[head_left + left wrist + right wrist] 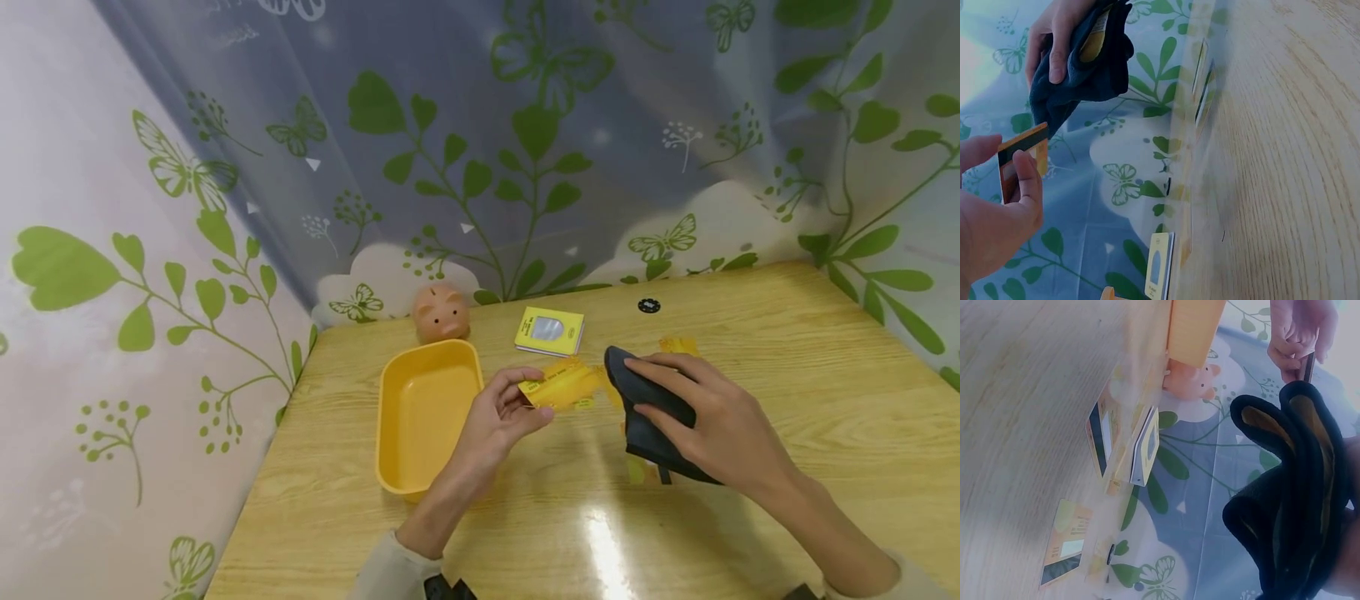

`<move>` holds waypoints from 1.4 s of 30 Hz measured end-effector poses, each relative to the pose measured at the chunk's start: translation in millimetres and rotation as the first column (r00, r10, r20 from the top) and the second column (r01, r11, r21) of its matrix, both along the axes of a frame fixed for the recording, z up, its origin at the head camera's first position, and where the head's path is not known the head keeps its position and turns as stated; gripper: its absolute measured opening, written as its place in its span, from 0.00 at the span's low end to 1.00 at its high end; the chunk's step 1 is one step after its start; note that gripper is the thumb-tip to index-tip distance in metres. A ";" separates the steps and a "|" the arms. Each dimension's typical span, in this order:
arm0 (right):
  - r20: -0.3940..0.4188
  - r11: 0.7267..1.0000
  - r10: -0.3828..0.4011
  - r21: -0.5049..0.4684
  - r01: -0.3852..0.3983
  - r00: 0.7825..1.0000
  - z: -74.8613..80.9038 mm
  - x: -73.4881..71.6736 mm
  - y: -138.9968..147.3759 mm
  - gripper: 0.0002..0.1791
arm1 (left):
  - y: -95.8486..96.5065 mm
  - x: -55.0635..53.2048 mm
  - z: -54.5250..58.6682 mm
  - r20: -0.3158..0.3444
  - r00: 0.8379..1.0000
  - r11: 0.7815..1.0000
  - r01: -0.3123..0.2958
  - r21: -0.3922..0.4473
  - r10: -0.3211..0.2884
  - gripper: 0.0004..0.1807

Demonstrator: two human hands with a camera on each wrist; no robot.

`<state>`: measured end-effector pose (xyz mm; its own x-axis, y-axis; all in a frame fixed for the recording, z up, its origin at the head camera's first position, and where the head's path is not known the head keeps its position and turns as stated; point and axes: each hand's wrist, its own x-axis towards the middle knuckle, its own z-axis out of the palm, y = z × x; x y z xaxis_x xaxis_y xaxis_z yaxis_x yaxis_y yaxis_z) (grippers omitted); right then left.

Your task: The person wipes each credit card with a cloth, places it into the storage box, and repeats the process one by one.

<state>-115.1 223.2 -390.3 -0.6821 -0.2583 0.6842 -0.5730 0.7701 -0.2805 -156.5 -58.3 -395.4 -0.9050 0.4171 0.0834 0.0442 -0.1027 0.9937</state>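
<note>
My left hand (491, 421) pinches a yellow card (564, 385) between thumb and fingers, above the table. In the left wrist view a dark stripe runs along the face of this card (1022, 147). To its right, my right hand (723, 417) grips a dark folded cloth pouch (652, 408), fingers over its top. Seen from the right wrist, the pouch (1291, 487) has several thick folds with a tan lining showing in the openings. A yellowish piece (1095, 40) shows inside it in the left wrist view.
Two cards, one nearer (1063, 547) and one farther (1102, 431), lie on the wooden table. A yellow bin (431, 417) stands left, with a pink piggy bank (441, 314) behind it. A yellow booklet (550, 331) and a black round chip (649, 306) lie toward the curtain (450, 208).
</note>
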 end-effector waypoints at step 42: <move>0.299 0.878 0.258 -0.469 -0.094 0.919 5.4 6.4 -16.0 0.33 | 11.5 -2.3 -2.4 -0.011 0.993 0.982 -0.118 0.147 0.121 0.31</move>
<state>-108.7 207.2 -384.9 -0.8647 -0.1278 0.4857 -0.4913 0.4156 -0.7654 -158.8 -46.7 -397.9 -0.9451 0.2884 0.1536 0.0841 -0.2394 0.9673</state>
